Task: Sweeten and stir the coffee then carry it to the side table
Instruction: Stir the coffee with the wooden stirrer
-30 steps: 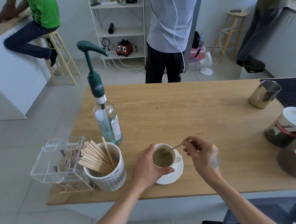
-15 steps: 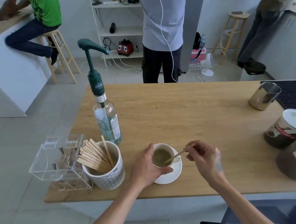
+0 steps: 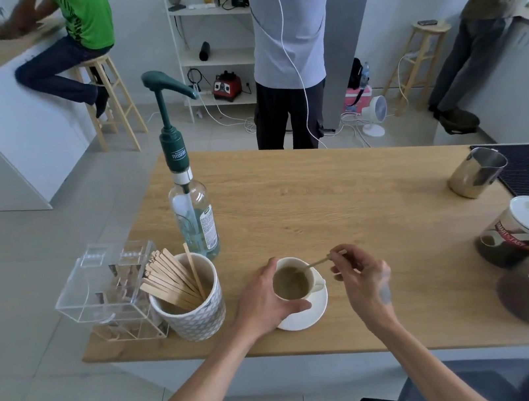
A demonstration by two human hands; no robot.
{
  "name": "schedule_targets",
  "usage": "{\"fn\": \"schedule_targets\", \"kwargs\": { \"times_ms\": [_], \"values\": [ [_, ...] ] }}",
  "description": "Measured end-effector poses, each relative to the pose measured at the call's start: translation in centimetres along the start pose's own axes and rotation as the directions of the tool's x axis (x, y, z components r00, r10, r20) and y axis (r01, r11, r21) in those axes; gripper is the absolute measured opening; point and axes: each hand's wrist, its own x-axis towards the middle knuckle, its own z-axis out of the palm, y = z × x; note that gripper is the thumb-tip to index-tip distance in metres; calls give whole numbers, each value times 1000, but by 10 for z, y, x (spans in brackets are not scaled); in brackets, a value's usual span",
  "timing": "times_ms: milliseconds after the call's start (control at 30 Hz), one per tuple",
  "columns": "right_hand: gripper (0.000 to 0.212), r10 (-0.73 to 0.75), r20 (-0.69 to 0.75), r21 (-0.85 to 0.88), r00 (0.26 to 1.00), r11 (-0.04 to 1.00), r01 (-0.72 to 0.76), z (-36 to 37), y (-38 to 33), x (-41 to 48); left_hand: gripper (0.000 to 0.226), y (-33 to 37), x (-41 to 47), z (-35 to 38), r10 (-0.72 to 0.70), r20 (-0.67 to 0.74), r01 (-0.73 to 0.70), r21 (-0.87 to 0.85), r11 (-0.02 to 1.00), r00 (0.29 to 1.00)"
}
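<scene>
— What does the person look like?

— You can see 2 bare arms and 2 bare hands, the left hand [image 3: 265,300] and the right hand [image 3: 360,280].

— Any sleeves?

— No sleeves show, and no rings or watch that I can make out.

— Any marks?

— The right hand has 1 small dark grey mark [image 3: 385,294] on its back. It is too blurry to tell its shape.

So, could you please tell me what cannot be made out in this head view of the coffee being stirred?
- Stick: its lower end is sunk in the cloudy coffee.
- Left side of the cup: the left hand covers it.
- Whether syrup went in: the pictures do not show it.
- Jars at the right: cut by the frame edge, the label blurred.
- Side table: not identifiable.
</scene>
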Motion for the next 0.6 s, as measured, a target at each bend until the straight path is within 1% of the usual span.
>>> {"fn": "schedule_targets", "kwargs": {
  "times_ms": [67, 100, 133, 267, 300, 367, 467, 500, 600],
  "values": [
    [9, 19, 111, 34, 994, 999, -23, 3, -2, -4, 109, -1, 1, 1, 5, -2, -5, -3, 1000, 1000],
    [9, 31, 147, 36, 989, 999, -36, 0, -1, -4, 108, 0, 1, 1, 5, -2, -5, -5, 1000, 1000],
    [10, 39, 152, 32, 988, 999, -44, -4, 0, -3, 110, 0, 1, 1, 4, -4, -4, -6, 1000, 1000],
    [20, 25, -1, -3, 1000, 1000, -25, -12, 7, 4, 122, -1, 0, 0, -13, 6, 13, -12, 1000, 1000],
    [21, 23, -13, 13, 1000, 1000, -23, -9, 6, 4, 123, -1, 0, 0, -13, 6, 13, -8, 1000, 1000],
    [22, 20, 33, 47, 999, 999, -21, -1, 2, 1, 123, -2, 1, 1, -13, 3, 13, -3, 1000, 1000],
    [15, 24, 145, 34, 989, 999, -29, -3, -2, -1, 116, -3, 1, 2, 0, -5, 0, -12, 1000, 1000],
    [14, 29, 140, 18, 990, 999, -32, -6, 0, 1, 115, -3, 1, 3, 5, -8, -5, -22, 1000, 1000],
    [15, 19, 39, -37, 999, 999, -17, -11, 7, 9, 120, -3, 0, 3, 10, -8, -10, -34, 999, 1000]
  ]
}}
